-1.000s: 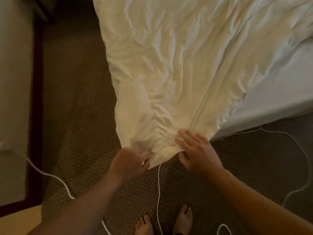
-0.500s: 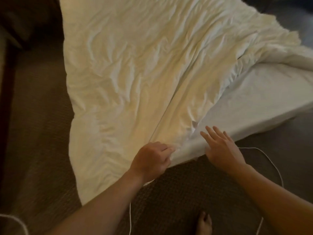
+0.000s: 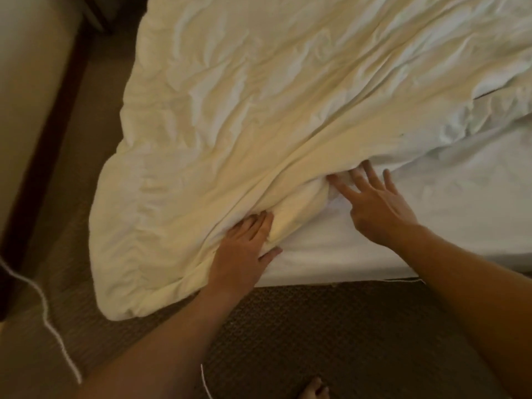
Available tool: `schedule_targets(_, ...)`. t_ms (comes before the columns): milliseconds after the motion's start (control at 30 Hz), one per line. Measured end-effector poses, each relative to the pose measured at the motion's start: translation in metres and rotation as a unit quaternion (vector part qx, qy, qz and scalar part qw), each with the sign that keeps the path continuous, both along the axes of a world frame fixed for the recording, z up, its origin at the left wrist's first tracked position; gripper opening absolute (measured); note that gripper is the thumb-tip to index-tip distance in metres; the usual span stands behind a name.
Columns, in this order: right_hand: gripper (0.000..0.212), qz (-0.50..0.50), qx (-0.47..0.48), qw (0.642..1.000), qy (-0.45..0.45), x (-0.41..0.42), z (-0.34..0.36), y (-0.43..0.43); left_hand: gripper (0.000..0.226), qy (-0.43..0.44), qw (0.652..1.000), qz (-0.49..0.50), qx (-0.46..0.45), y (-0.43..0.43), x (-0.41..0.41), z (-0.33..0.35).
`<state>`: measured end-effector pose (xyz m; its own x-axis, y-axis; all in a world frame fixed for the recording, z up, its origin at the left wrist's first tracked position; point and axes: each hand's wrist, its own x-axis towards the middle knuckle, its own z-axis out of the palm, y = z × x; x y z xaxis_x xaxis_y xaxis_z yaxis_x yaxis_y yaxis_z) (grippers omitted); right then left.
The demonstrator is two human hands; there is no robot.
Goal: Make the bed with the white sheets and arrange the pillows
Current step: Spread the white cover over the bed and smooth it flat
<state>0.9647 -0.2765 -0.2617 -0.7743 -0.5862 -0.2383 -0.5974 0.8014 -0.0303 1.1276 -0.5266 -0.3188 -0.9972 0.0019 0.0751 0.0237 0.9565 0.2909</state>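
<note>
Head view, the only one:

- Duvet [image 3: 259,96] fills the upper and centre frame. It is white, thick and heavily creased, and sits skewed on the bed. Its lower-left corner hangs off onto the carpet [image 3: 345,326], and its lower edge runs diagonally up to the right.
- Mattress sheet [image 3: 460,220] is bare at centre right below that edge, white and much smoother. So coverage is partial and the spread is not squared up yet.
- Left hand [image 3: 244,251] is at lower centre on a bunched fold of the duvet's edge. Fingers are mostly straight with the tips pushed into the crease, and the thumb is spread toward the sheet. No closed grip is visible. My read is that it's pinning or shoving the bunch up the bed.
- Right hand [image 3: 377,203] is right of centre, wide open with splayed fingers and holding nothing. The palm is over the sheet and the fingertips meet the duvet edge, probably nudging or flattening it.
- Thin white cord [image 3: 49,321] trails on the carpet at lower left.
- Bare foot [image 3: 315,390] is at the bottom edge.
- No pillows are in frame.
</note>
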Motion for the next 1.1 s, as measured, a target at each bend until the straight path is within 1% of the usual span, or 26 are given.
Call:
schedule_targets(100,0.065,-0.013,-0.054,0.998,0.002,-0.011,-0.007,-0.014,0.064,0.017,1.000,0.015,0.014,-0.001,-0.003,-0.007)
schedule_targets(200,0.050,-0.044,-0.110,0.988,0.100,-0.010,-0.008,-0.017,0.059,0.041,0.998,0.031,0.044,0.000,-0.001,-0.010)
schedule_targets(267,0.045,-0.057,-0.129,0.980,0.138,-0.010,-0.010,-0.009,0.057,0.045,0.996,0.036,0.069,-0.001,0.000,-0.009)
schedule_targets(367,0.030,0.017,-0.108,0.983,0.150,-0.010,-0.014,0.004,0.054,0.002,0.992,0.055,0.115,0.001,-0.001,-0.002)
schedule_targets(433,0.032,0.032,-0.108,0.985,0.134,-0.008,-0.016,0.009,0.051,-0.015,0.988,0.061,0.140,0.002,0.000,0.004)
schedule_targets(567,0.052,0.014,-0.057,0.993,0.099,0.019,-0.023,0.026,0.053,-0.025,0.992,0.006,0.126,0.005,0.017,0.015)
schedule_targets(667,0.062,-0.043,-0.049,0.996,0.053,0.064,-0.022,0.053,0.059,-0.043,0.992,-0.046,0.106,0.023,0.044,0.019)
schedule_targets(733,0.062,-0.085,-0.020,0.996,0.029,0.104,-0.019,0.078,0.059,-0.047,0.989,-0.083,0.110,0.042,0.063,0.020)
schedule_targets(867,0.070,-0.117,0.019,0.992,0.032,0.175,-0.015,0.120,0.055,-0.037,0.988,-0.108,0.107,0.062,0.089,0.018)
schedule_targets(933,0.066,-0.117,0.041,0.992,0.037,0.180,-0.010,0.117,0.057,-0.044,0.988,-0.112,0.092,0.059,0.092,0.016)
schedule_targets(1000,0.056,-0.116,0.060,0.990,0.045,0.175,-0.002,0.104,0.058,-0.055,0.988,-0.125,0.067,0.053,0.090,0.013)
schedule_targets(1100,0.051,-0.131,0.101,0.986,0.008,0.167,0.000,0.085,0.062,-0.069,0.987,-0.136,0.046,0.050,0.085,0.009)
